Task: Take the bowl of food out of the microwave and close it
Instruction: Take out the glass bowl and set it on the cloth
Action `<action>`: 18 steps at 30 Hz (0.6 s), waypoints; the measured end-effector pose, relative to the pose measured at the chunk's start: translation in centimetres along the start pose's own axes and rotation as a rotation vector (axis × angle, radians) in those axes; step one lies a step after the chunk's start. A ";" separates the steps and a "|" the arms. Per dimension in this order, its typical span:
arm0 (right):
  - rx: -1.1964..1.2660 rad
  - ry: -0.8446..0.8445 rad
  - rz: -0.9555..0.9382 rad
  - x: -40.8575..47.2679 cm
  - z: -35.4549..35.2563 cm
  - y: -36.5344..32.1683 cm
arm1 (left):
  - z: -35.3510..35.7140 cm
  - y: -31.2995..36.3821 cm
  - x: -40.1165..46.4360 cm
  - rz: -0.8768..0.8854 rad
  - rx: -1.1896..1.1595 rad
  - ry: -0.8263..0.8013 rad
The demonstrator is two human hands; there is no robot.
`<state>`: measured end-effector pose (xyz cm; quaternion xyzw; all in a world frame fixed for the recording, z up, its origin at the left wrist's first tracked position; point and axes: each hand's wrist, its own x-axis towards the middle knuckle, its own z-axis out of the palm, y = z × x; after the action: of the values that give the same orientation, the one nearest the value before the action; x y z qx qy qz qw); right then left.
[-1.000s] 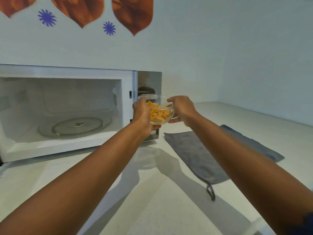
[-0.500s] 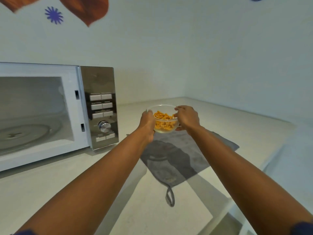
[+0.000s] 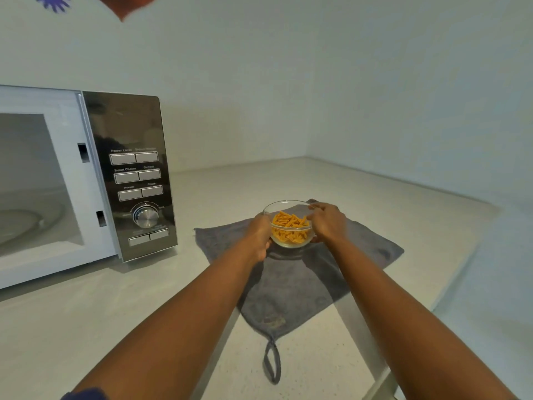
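Observation:
A clear glass bowl (image 3: pixel 290 226) filled with orange pasta rests on or just above a grey cloth (image 3: pixel 291 284) on the counter. My left hand (image 3: pixel 259 235) grips its left side and my right hand (image 3: pixel 328 223) grips its right rim. The white microwave (image 3: pixel 86 180) stands at the left with its cavity open and empty; its glass turntable (image 3: pixel 17 226) shows inside. The door is out of view.
The microwave's mirrored control panel (image 3: pixel 135 180) with buttons and a dial faces me. The pale counter (image 3: pixel 86 327) runs into a wall corner behind the cloth. The cloth's hanging loop (image 3: pixel 271 362) points toward me. The counter's edge lies at the right.
Both hands carried the bowl from in front of the microwave to the right and down onto the grey cloth. The view swung right with it.

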<state>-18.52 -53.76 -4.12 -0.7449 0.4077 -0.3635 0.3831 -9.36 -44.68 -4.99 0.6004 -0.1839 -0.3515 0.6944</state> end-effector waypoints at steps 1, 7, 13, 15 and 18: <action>0.001 -0.007 0.008 0.2 0.2 0.4 | 0.0 -0.2 0.2 -0.005 0.001 0.007; 0.025 -0.004 0.065 0.7 1.3 1.8 | -0.4 -1.1 1.6 -0.024 0.036 0.011; 0.040 -0.020 0.074 1.1 1.5 2.2 | -0.8 -1.4 1.7 -0.018 0.101 -0.027; 0.038 -0.033 0.072 1.3 1.6 2.3 | -0.6 -1.2 1.5 -0.024 0.135 -0.026; 0.016 -0.047 0.071 1.5 1.5 2.4 | -0.3 -1.0 1.1 -0.014 0.192 -0.014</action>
<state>-17.39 -55.52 -6.51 -0.7352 0.4218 -0.3352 0.4113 -8.64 -45.31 -6.19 0.6631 -0.2171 -0.3412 0.6299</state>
